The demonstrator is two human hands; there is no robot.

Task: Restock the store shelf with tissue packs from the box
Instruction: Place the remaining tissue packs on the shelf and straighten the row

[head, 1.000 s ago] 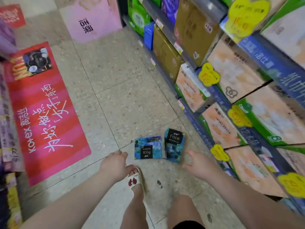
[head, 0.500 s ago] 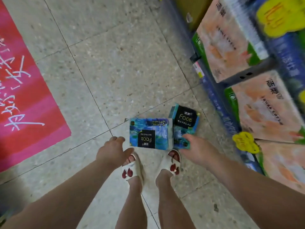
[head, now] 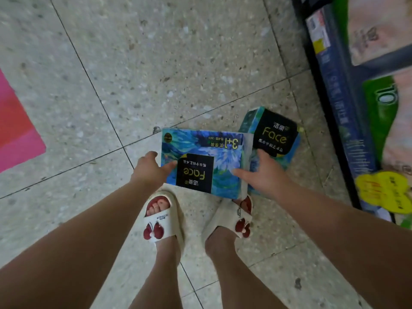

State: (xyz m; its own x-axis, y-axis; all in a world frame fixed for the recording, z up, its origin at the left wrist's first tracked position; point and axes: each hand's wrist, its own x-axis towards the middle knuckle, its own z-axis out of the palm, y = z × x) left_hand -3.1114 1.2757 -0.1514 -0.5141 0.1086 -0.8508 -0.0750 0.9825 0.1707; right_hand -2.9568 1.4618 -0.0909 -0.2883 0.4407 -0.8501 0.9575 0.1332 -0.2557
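A blue painted-pattern tissue pack (head: 200, 150) with a black "Face" label lies flat on the floor just ahead of my feet. My left hand (head: 149, 172) holds its left edge with the thumb on top. My right hand (head: 265, 175) holds its right edge, thumb on top, fingers down in the gap beside a second matching pack (head: 276, 134). That second pack stands tilted to the right, close to the shelf base. No box is in view.
The store shelf (head: 334, 90) runs along the right, its low tiers filled with peach and green tissue bundles (head: 379, 30) and a yellow price tag (head: 383, 190). My white slippers (head: 160, 219) stand right behind the pack. A pink floor mat (head: 13, 130) lies far left.
I have bent down and the view has dropped toward the floor. Both hands have moved forward from above my feet onto the two sides of the nearer pack.
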